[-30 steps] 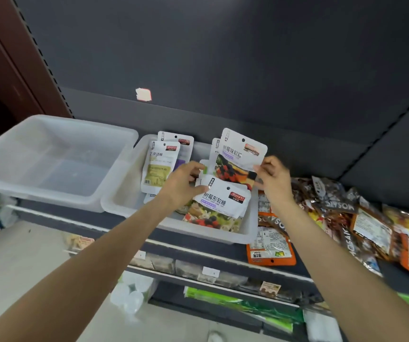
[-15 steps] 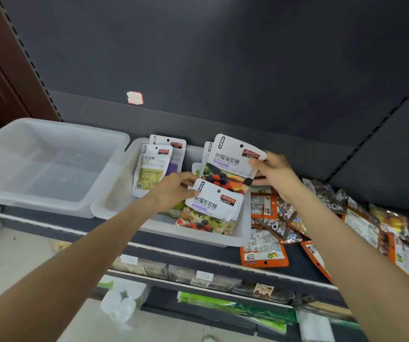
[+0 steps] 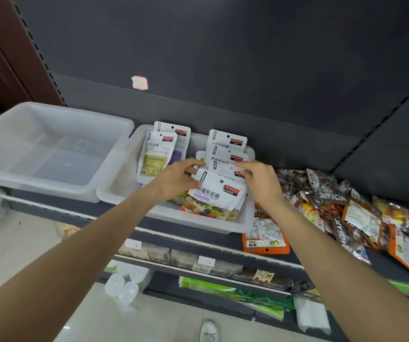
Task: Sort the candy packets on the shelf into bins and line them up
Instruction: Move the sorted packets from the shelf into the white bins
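Both hands at the row of white berry-gummy candy packets (image 3: 214, 193) standing in the translucent plastic bin (image 3: 114, 191) on the shelf. Left hand (image 3: 176, 180) grip pinched on the front packet's top left corner, right hand (image 3: 257, 180) grip pinched on the top edge behind, likely to square the stack upright. Beside, an empty clear bin (image 3: 50, 149); unsorted brown and orange packets (image 3: 346, 208) heaped to the right.

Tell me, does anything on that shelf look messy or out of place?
Yes. To the right of the packet bin, brown and orange packets lie in a loose heap, overlapping at all angles. One orange packet lies upside down at the shelf's front edge. The left bin holds nothing.
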